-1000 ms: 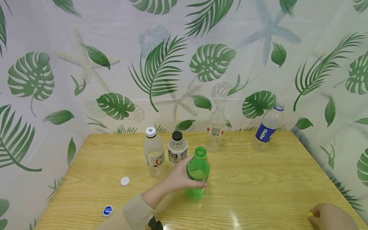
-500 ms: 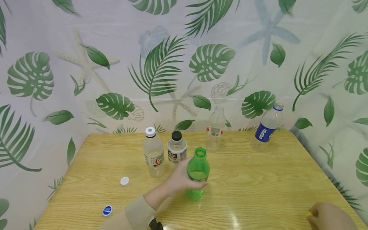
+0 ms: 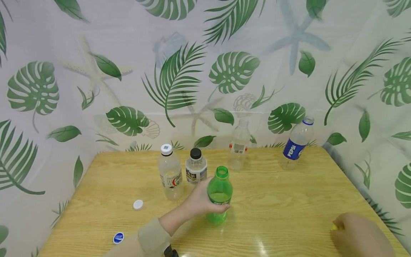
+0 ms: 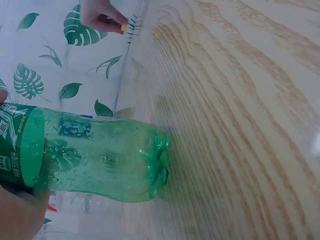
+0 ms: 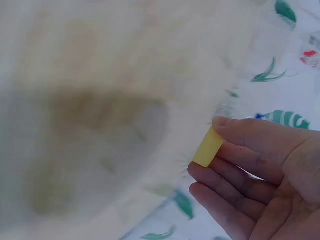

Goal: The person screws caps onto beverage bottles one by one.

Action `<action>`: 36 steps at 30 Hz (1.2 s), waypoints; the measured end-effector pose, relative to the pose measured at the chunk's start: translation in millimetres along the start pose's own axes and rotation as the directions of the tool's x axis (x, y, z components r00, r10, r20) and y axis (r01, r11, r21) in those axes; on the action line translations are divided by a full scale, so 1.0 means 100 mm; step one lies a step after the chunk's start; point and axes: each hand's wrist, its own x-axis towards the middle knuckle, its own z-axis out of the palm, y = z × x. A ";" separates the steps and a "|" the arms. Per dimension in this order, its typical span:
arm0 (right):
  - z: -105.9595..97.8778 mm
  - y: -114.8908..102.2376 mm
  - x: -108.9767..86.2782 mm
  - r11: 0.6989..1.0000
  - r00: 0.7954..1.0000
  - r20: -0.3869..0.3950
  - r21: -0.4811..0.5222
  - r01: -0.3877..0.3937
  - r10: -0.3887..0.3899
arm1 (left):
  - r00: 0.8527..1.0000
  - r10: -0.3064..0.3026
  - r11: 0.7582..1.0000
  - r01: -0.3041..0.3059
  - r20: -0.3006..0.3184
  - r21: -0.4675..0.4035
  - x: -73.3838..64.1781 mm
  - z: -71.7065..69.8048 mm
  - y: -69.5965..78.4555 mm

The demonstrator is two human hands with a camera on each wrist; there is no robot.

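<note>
My left hand grips an uncapped green plastic bottle around its label, thumb across the front. In the left wrist view the clear green lower part of the green bottle shows, its base right at the wooden tabletop. Over the table's right side, my right hand pinches a small yellow cap between thumb and fingers. The right wrist view shows this cap edge-on, with the hand's lower fingers loosely bent beneath it.
Behind the left hand stand a white-capped clear bottle and a black-capped one. Farther back are two uncapped bottles, one clear and one with a Pepsi label. A white cap and a blue cap lie at left.
My right hand has moved left and slightly away from me with the yellow cap. My left hand keeps its grip on the green bottle, which stays in place. The head view has shifted slightly.
</note>
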 end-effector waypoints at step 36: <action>-0.84 -1.41 -0.16 0.889 0.707 -0.541 -0.253 0.381 -0.456 | 1.000 0.003 1.000 -0.003 -0.004 -0.002 -0.01 0.01 -0.04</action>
